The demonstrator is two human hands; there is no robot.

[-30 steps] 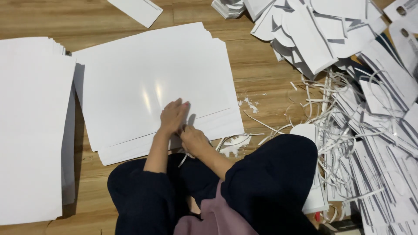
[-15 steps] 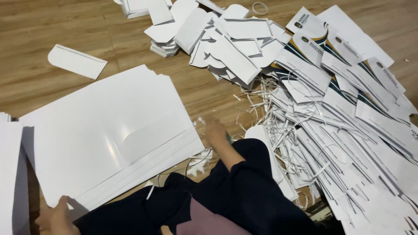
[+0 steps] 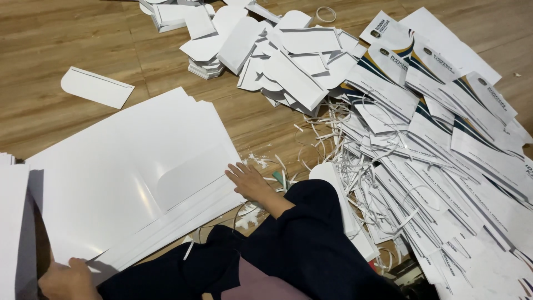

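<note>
I sit on a wooden floor in front of a stack of large white glossy sheets [image 3: 111, 172]. My left hand [image 3: 66, 278] is at the bottom left, its fingers closed on the near corner of the top sheet. With its fingers spread, my right hand [image 3: 250, 180] lies flat at the stack's right edge. It touches a white cut-out piece with a rounded end [image 3: 189, 175] that lies on the top sheet. A small green object [image 3: 276, 176] lies on the floor just right of that hand.
A second white stack [image 3: 14, 222] lies at the far left. One rounded cut-out [image 3: 97, 87] lies alone on the floor. Piles of white cut-outs [image 3: 277, 61], printed blue-and-gold sheets [image 3: 444, 111] and thin paper strips [image 3: 361, 178] fill the right. My dark-clothed legs [image 3: 300, 244] are at the bottom.
My left hand has left the middle of the stack and now grips its near left corner. My right hand stays at the stack's right edge. The view has swung to the right.
</note>
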